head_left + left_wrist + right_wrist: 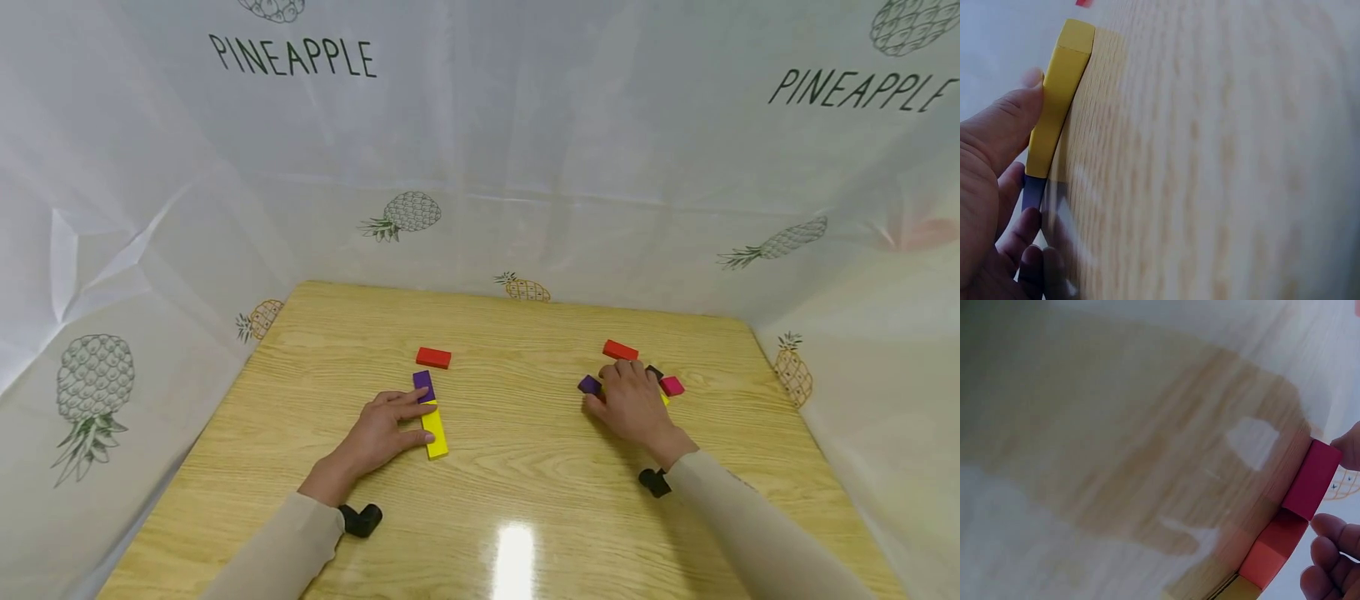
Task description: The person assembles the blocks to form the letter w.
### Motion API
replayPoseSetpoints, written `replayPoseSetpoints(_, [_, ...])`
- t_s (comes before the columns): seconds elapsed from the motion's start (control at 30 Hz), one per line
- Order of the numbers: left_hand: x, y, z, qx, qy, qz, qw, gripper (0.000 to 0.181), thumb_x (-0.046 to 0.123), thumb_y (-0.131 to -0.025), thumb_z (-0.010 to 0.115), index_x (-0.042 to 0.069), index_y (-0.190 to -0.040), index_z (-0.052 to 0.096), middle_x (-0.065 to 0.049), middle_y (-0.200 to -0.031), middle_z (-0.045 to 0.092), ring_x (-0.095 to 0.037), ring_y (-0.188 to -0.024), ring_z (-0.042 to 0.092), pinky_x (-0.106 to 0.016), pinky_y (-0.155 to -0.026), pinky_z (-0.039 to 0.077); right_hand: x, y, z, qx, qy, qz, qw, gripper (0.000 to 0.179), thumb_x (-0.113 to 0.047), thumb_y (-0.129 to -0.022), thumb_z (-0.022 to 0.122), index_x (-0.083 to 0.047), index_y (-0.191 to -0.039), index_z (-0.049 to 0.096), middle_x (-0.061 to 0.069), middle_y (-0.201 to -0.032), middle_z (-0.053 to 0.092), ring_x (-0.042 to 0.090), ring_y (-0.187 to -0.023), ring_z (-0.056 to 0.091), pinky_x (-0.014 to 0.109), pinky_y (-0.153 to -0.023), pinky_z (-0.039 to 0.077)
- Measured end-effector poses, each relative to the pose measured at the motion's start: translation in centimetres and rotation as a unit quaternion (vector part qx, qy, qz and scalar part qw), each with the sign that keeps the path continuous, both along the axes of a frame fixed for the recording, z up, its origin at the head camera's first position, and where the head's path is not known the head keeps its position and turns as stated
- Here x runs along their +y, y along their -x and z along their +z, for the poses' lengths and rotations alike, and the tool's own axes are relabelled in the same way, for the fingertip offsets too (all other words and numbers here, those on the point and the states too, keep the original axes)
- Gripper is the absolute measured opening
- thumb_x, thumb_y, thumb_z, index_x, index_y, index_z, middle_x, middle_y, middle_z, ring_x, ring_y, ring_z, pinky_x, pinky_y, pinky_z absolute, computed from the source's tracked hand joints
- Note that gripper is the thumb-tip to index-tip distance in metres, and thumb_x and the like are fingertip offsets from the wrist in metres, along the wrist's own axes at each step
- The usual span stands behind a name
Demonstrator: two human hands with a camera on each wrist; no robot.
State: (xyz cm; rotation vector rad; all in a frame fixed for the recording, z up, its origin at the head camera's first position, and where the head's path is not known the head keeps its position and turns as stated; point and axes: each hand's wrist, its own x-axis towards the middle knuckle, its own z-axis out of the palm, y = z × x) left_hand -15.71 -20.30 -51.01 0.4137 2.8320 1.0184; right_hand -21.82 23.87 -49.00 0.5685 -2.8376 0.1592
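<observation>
My left hand [390,427] lies flat on the wooden table [525,517]. Its straight fingers touch a purple block [423,386] and its thumb presses the side of a long yellow block [434,429], also seen as yellow block [1060,106]. A red block [433,357] lies just beyond them. My right hand [633,404] rests palm down over a cluster: a purple block [589,384], a red block [620,350], a pink block [672,386] and a dark one [655,372]. In the right wrist view a fingertip touches the pink block [1313,479], beside a red block [1275,547]. The other fingers [1335,550] are loosely bent and hold nothing.
White sheeting printed with pineapples [480,167] walls the table at the back and on both sides. Black wrist mounts [362,519] sit under both sleeves. Bare wood lies between the hands and along the near edge.
</observation>
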Motion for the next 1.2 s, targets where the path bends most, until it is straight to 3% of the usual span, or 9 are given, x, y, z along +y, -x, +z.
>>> replayPoseSetpoints(0.17, [0.0, 0.0, -0.1, 0.000, -0.001, 0.002, 1.0000, 0.052, 0.043, -0.092, 0.081, 0.025, -0.140, 0.072, 0.005, -0.162, 0.050, -0.032, -0.147, 0.043, -0.065, -0.121, 0.029, 0.0, 0.1, 0.1, -0.002, -0.008, -0.004, 1.0000, 0.037, -0.033, -0.096, 0.069, 0.003, -0.105, 0.065, 0.018, -0.099, 0.061, 0.038, -0.090, 0.049, 0.045, -0.073, 0.036])
replayPoseSetpoints(0.43, [0.1, 0.0, 0.1, -0.001, -0.003, 0.005, 1.0000, 0.051, 0.041, -0.091, 0.082, 0.025, -0.139, 0.072, 0.004, -0.162, 0.051, -0.033, -0.147, 0.044, -0.065, -0.121, 0.029, -0.6, 0.3, 0.1, -0.015, -0.006, 0.002, 0.9999, 0.030, -0.027, -0.096, 0.070, 0.002, -0.103, 0.063, 0.016, -0.100, 0.059, 0.036, -0.094, 0.049, 0.047, -0.075, 0.038])
replayPoseSetpoints(0.9, [0.2, -0.1, 0.2, 0.000, -0.013, 0.003, 0.9999, 0.051, 0.041, -0.091, 0.082, 0.024, -0.139, 0.072, 0.004, -0.162, 0.051, -0.033, -0.148, 0.043, -0.064, -0.121, 0.028, -3.7, -0.1, 0.2, 0.041, 0.012, 0.069, 0.9967, 0.028, -0.023, -0.090, 0.076, 0.000, -0.097, 0.063, 0.014, -0.094, 0.058, 0.035, -0.090, 0.051, 0.046, -0.078, 0.042])
replayPoseSetpoints(1.2, [0.2, 0.0, 0.1, 0.002, -0.008, 0.003, 1.0000, 0.051, 0.041, -0.092, 0.082, 0.026, -0.139, 0.072, 0.005, -0.162, 0.051, -0.032, -0.148, 0.043, -0.064, -0.121, 0.029, -6.5, -1.0, 0.4, 0.015, 0.003, 0.095, 0.9954, 0.029, -0.027, -0.092, 0.075, -0.002, -0.105, 0.065, 0.012, -0.100, 0.062, 0.033, -0.095, 0.054, 0.046, -0.080, 0.044])
